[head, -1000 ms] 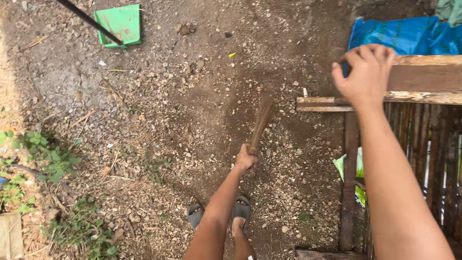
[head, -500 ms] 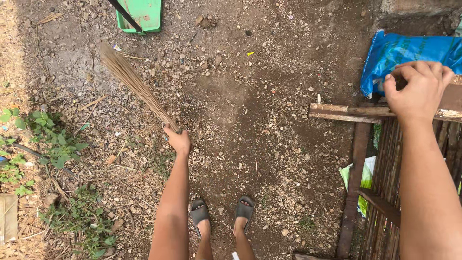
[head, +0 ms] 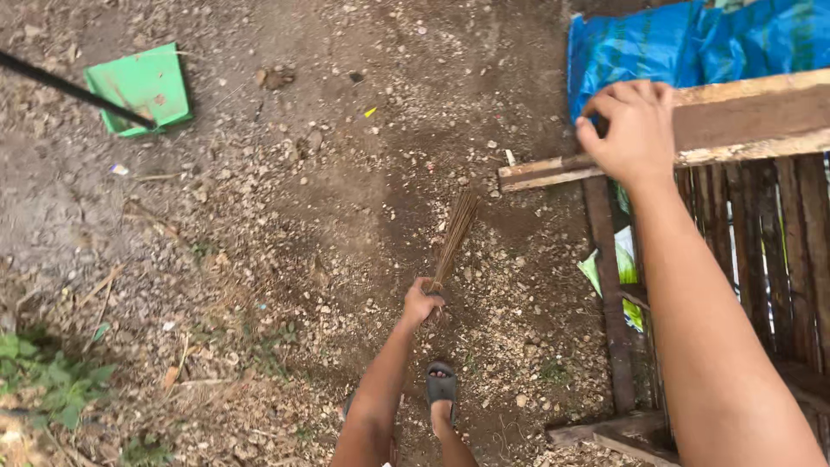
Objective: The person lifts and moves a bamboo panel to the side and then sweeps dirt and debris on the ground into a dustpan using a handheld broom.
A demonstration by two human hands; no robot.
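Left hand (head: 421, 303) grips a stick broom (head: 454, 233) angled over the dirt ahead of the feet; right hand (head: 629, 131) clutches a wooden rail (head: 752, 117). Pebbles and litter cover the ground (head: 285, 216), and the green dustpan (head: 138, 86) sits well apart, so sweeping looks far from finished.

1. The left hand (head: 421, 303) is lowered at the end of a straight, extended arm, its fingers curled tight in a fist-like grip.
2. The right hand (head: 631, 134) is stretched forward, palm down, fingers bent and clasped, forearm bare.
3. One sandalled foot (head: 441, 385) shows below.
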